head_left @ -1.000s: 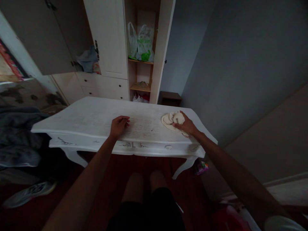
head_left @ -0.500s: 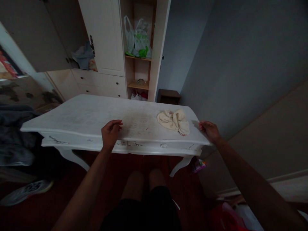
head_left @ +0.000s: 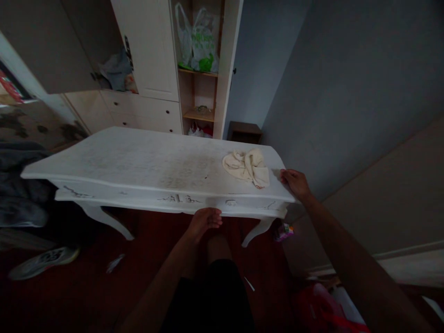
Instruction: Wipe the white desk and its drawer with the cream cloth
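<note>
A white carved table stands in front of me, its top smudged with dark marks. A crumpled cream cloth lies on its right end. My right hand rests on the table's right edge, fingers curled over it, just right of the cloth and apart from it. My left hand hangs below the table's front edge, over my knee, fingers loosely curled with nothing in them.
A cream wardrobe with an open shelf holding plastic bags stands behind the table. A small dark stool sits by the grey wall. Dark bedding lies left; a shoe and a red thing are on the floor.
My right hand let go of the cloth and moved to the table's right edge. My left hand left the tabletop and dropped below the front edge.
</note>
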Demonstrator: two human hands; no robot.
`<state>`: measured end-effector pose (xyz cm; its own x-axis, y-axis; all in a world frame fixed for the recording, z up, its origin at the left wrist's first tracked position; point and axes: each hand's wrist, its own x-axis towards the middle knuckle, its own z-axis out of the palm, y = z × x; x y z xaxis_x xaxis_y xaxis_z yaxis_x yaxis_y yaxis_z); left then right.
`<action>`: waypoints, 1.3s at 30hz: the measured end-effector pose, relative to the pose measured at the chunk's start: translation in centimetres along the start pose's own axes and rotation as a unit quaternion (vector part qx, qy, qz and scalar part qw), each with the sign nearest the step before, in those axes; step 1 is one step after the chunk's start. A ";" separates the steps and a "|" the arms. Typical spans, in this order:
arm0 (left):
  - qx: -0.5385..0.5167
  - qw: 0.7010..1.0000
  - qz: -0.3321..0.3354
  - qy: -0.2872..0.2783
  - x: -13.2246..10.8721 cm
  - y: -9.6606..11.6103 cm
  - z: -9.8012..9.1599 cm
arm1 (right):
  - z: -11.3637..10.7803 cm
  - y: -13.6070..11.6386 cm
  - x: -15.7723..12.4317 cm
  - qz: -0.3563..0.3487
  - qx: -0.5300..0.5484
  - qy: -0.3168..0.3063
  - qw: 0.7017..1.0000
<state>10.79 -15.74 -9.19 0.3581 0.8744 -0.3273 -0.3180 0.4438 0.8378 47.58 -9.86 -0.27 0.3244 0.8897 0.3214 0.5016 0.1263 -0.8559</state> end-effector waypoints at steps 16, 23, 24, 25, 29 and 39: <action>-0.115 0.976 -0.180 0.026 4.2 0.5 5.2 | 0.3 0.6 0.3 -0.001 0.001 0.038 0.999; -0.142 0.974 -0.155 0.084 2.3 -0.5 5.9 | 0.3 0.9 0.4 0.000 0.011 0.049 0.999; -0.141 0.974 -0.154 0.083 1.6 -0.8 5.9 | 0.3 1.0 0.4 0.001 0.009 0.051 0.999; -0.138 0.975 -0.155 0.084 0.8 -1.1 5.9 | 0.3 1.0 0.4 0.000 0.006 0.052 0.999; -0.125 0.974 -0.163 0.091 -2.8 -2.9 5.5 | 0.2 1.3 0.4 -0.009 -0.003 0.054 0.998; -0.136 0.975 -0.144 0.104 -7.4 -6.1 5.4 | 0.3 1.6 0.5 -0.015 0.001 0.051 0.999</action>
<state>14.88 -25.96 -9.55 0.2899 0.7144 -0.6369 -0.4619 0.6873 0.5606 48.33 -9.14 -1.59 0.3895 0.8364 0.3856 0.5103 0.1525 -0.8464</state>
